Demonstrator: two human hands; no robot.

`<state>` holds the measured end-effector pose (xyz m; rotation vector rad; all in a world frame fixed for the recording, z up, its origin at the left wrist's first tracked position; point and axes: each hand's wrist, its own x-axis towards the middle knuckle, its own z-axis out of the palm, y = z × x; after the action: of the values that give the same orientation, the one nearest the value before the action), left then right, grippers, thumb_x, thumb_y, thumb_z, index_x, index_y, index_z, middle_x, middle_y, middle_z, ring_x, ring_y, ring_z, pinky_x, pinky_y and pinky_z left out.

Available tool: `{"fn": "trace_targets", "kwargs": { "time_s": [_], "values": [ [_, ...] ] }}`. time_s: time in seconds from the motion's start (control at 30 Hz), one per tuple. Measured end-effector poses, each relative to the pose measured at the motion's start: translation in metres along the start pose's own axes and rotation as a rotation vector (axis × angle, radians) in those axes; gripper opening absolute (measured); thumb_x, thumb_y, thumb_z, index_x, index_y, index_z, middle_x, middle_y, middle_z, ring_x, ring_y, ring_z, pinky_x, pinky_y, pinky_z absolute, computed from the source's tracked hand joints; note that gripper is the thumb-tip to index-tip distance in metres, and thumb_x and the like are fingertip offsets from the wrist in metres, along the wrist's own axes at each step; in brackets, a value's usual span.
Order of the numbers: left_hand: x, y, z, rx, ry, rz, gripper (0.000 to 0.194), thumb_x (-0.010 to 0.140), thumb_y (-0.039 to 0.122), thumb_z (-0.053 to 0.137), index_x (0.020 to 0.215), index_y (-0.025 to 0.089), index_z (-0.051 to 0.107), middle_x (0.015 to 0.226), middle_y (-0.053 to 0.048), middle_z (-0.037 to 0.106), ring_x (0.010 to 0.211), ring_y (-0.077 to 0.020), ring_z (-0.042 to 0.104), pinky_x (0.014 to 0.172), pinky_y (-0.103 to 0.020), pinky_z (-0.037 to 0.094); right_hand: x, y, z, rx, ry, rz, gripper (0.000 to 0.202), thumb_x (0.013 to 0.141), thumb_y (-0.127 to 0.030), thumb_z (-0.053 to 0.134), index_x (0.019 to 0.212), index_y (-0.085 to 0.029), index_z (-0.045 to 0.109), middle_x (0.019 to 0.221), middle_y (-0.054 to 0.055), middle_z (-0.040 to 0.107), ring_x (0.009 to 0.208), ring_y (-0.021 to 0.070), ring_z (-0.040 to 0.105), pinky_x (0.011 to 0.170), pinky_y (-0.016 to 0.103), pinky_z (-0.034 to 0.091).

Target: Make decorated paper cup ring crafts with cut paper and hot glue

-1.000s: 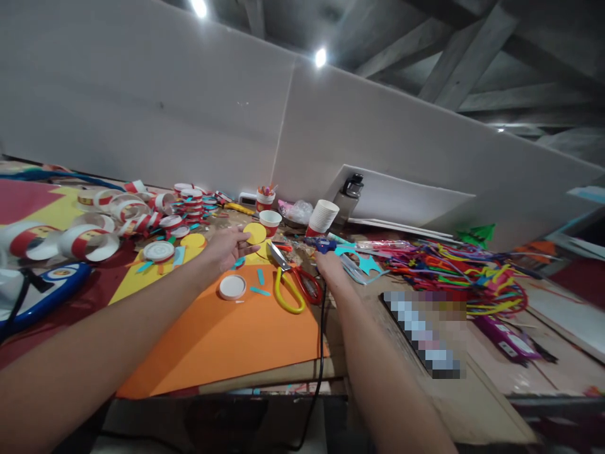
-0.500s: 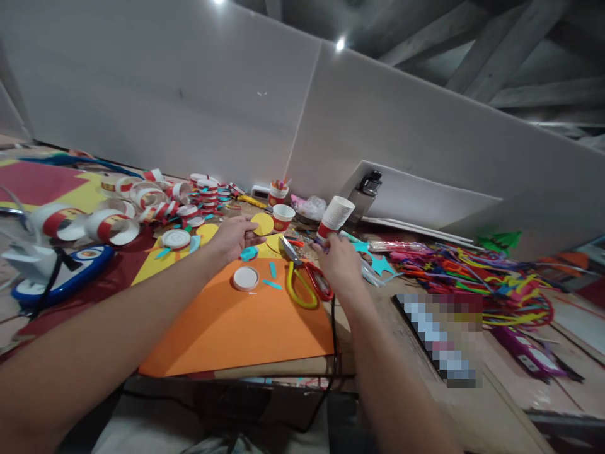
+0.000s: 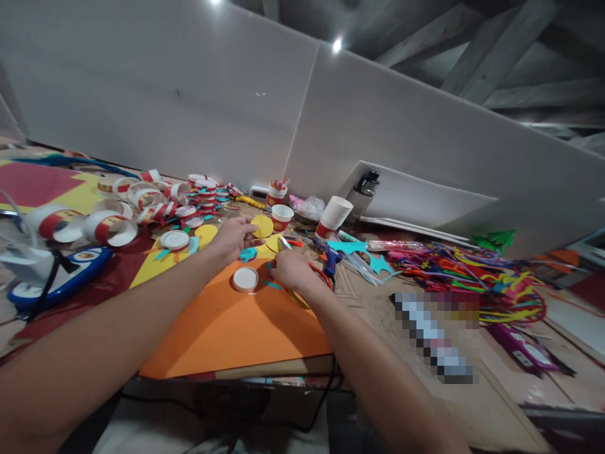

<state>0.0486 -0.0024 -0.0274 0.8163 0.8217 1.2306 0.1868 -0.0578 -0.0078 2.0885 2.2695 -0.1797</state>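
A round yellow disc (image 3: 262, 226) is pinched in the fingers of my left hand (image 3: 232, 239), above the back edge of an orange sheet (image 3: 208, 334). My right hand (image 3: 290, 270) is low over the scissors (image 3: 300, 300), partly covering them, its fingertips at a small teal strip (image 3: 271, 266). Whether it grips the strip is too small to tell. A white round lid (image 3: 245, 279) lies on the orange sheet between my hands. Near the yellow disc stands a red and white paper cup (image 3: 282, 219). A blue glue gun (image 3: 331, 261) rests right of the scissors.
Cut cup rings (image 3: 111, 227) and stacked cup pieces fill the left side. A cup stack (image 3: 334, 216) and a bottle (image 3: 363, 197) stand at the back. Coloured pipe cleaners (image 3: 477, 271) cover the right. A black cable hangs over the front edge.
My right hand has moved left, from beside the cup stack to the scissors and teal strips, uncovering the blue glue gun. My left hand still holds the yellow disc.
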Motion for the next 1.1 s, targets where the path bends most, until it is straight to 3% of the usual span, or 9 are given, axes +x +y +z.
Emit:
{"fn": "trace_targets", "kwargs": {
  "time_s": [0.13, 0.2, 0.3, 0.4, 0.5, 0.63, 0.87, 1.1],
  "values": [
    [-0.001, -0.001, 0.001, -0.020, -0.003, 0.012, 0.013, 0.073, 0.001, 0.060, 0.083, 0.009, 0.065, 0.078, -0.008, 0.070, 0.055, -0.0098, 0.062, 0.063, -0.027, 0.060, 0.001, 0.011, 0.007, 0.168, 0.050, -0.106, 0.010, 0.077, -0.019, 0.063, 0.082, -0.019, 0.071, 0.090, 0.009, 0.073, 0.088, 0.0213, 0.063, 0.075, 0.031, 0.043],
    [-0.003, -0.001, 0.003, -0.026, -0.003, 0.010, 0.013, 0.072, 0.001, 0.062, 0.081, 0.010, 0.065, 0.080, -0.008, 0.070, 0.057, -0.0108, 0.063, 0.063, -0.027, 0.060, 0.004, 0.024, 0.011, 0.414, 0.179, -0.107, 0.009, 0.076, -0.016, 0.060, 0.080, -0.019, 0.067, 0.080, 0.004, 0.070, 0.073, 0.0152, 0.060, 0.065, 0.026, 0.041],
    [-0.007, -0.001, 0.007, -0.006, -0.006, -0.001, 0.014, 0.071, 0.001, 0.062, 0.081, 0.010, 0.066, 0.081, -0.009, 0.071, 0.061, -0.0124, 0.066, 0.062, -0.027, 0.060, 0.012, 0.042, 0.014, 0.794, 0.335, -0.085, 0.004, 0.073, -0.023, 0.061, 0.074, -0.019, 0.060, 0.066, -0.002, 0.061, 0.062, 0.0123, 0.055, 0.058, 0.024, 0.039],
    [-0.011, -0.002, 0.011, 0.041, -0.013, -0.027, 0.015, 0.072, 0.002, 0.061, 0.084, 0.009, 0.067, 0.080, -0.010, 0.071, 0.064, -0.0141, 0.067, 0.060, -0.026, 0.060, 0.017, 0.050, 0.012, 1.157, 0.336, -0.045, 0.016, 0.071, -0.033, 0.063, 0.075, -0.020, 0.054, 0.057, -0.006, 0.054, 0.051, 0.0110, 0.049, 0.051, 0.023, 0.038],
    [-0.013, -0.006, 0.015, 0.070, -0.027, -0.030, 0.014, 0.073, 0.002, 0.062, 0.084, 0.008, 0.067, 0.083, -0.011, 0.071, 0.066, -0.0150, 0.068, 0.060, -0.026, 0.060, 0.017, 0.049, 0.007, 1.373, 0.332, 0.006, 0.024, 0.066, -0.036, 0.066, 0.076, -0.020, 0.052, 0.056, -0.006, 0.054, 0.049, 0.0097, 0.048, 0.049, 0.023, 0.038],
    [-0.017, -0.010, 0.019, 0.089, -0.101, -0.058, 0.016, 0.071, 0.002, 0.065, 0.086, 0.008, 0.067, 0.091, -0.013, 0.072, 0.071, -0.0170, 0.069, 0.057, -0.025, 0.060, 0.015, 0.047, 0.006, 1.466, 0.350, -0.001, 0.028, 0.061, -0.038, 0.071, 0.072, -0.019, 0.054, 0.058, -0.006, 0.053, 0.050, 0.0076, 0.044, 0.049, 0.022, 0.035],
    [-0.022, -0.017, 0.020, 0.182, -0.213, -0.085, 0.021, 0.074, 0.008, 0.067, 0.094, 0.009, 0.067, 0.091, -0.013, 0.074, 0.070, -0.0177, 0.071, 0.059, -0.026, 0.060, 0.015, 0.048, 0.007, 1.402, 0.360, -0.018, 0.028, 0.059, -0.037, 0.074, 0.063, -0.017, 0.055, 0.054, -0.007, 0.050, 0.049, 0.0068, 0.039, 0.050, 0.023, 0.031],
    [-0.021, -0.019, 0.018, 0.204, -0.240, -0.074, 0.023, 0.071, 0.015, 0.075, 0.092, 0.011, 0.068, 0.090, -0.012, 0.074, 0.073, -0.0173, 0.071, 0.063, -0.027, 0.060, 0.015, 0.047, 0.007, 1.443, 0.321, -0.005, 0.029, 0.054, -0.035, 0.077, 0.063, -0.018, 0.056, 0.053, -0.007, 0.052, 0.049, 0.0075, 0.041, 0.051, 0.024, 0.030]
  ]
}}
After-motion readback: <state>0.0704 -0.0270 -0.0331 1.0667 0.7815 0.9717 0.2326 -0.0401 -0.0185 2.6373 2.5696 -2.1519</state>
